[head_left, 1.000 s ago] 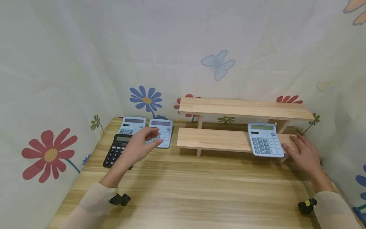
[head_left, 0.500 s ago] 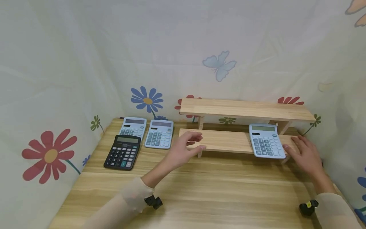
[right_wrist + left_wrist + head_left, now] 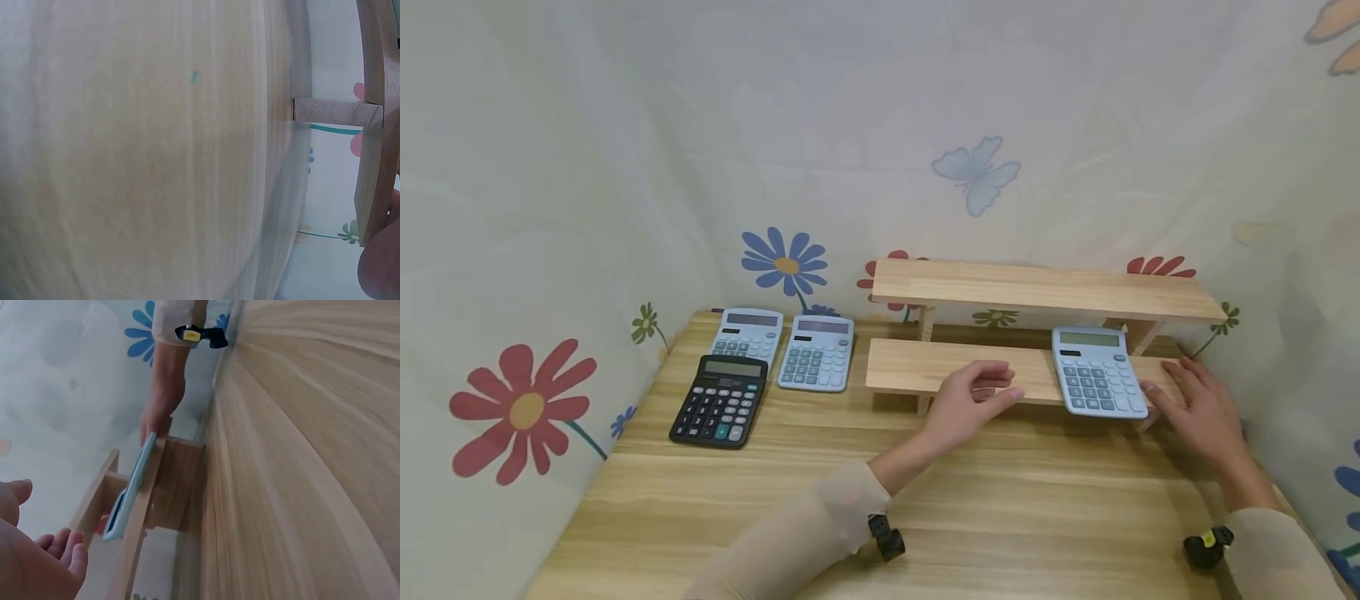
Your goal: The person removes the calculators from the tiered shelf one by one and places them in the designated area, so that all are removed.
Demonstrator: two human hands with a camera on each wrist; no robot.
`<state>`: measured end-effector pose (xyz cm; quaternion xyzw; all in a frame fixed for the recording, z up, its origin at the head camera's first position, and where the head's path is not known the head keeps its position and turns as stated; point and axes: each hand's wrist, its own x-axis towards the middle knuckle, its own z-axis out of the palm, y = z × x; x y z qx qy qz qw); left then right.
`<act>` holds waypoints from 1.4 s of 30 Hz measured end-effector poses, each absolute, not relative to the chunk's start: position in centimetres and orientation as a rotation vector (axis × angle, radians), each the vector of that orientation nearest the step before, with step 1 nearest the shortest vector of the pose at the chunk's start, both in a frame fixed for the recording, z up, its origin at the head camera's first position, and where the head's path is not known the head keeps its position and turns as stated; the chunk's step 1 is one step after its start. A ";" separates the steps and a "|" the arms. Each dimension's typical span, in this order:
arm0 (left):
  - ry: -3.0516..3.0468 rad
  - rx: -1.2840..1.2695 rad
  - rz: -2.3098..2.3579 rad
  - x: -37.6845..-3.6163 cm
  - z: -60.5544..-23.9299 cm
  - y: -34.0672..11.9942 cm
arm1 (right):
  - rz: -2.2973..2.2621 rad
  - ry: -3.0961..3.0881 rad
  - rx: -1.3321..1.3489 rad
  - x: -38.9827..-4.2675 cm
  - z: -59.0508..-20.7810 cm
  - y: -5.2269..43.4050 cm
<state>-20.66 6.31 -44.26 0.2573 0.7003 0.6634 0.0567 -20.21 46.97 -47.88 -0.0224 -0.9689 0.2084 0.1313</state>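
A light blue calculator lies on the lower shelf of a two-tier wooden rack, toward its right end, its near edge jutting past the shelf front. My right hand rests on the shelf's right end, fingers loosely bent, thumb at the calculator's right edge. In the right wrist view, only part of this hand shows, beside the shelf end. My left hand holds nothing; it hovers before the lower shelf, left of the calculator, with thumb and fingers apart. The left wrist view shows the calculator edge-on, resting on the shelf.
On the table's left stand two more light blue calculators, one at the back left and one beside it. A black calculator lies in front, overlapping the back-left one in view. The upper shelf rises behind the lower. Patterned cloth surrounds the table.
My left hand has moved right, from over the calculators on the left to in front of the lower shelf. The right hand and the shelf's calculator have stayed in place.
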 end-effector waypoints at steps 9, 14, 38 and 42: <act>2.014 0.603 2.027 -20.9 -44.6 9.8 | 0.603 -2.830 -0.073 -20.3 -47.8 46.8; 2.057 0.514 1.935 -21.0 -45.1 11.0 | 0.612 -2.827 -0.084 -20.4 -47.8 46.8; 1.657 0.191 2.019 -20.3 -46.9 16.8 | 0.598 -2.810 -0.063 -20.3 -48.1 47.1; 1.554 0.169 2.082 -20.5 -47.3 17.3 | 0.594 -2.809 -0.067 -20.4 -48.0 47.0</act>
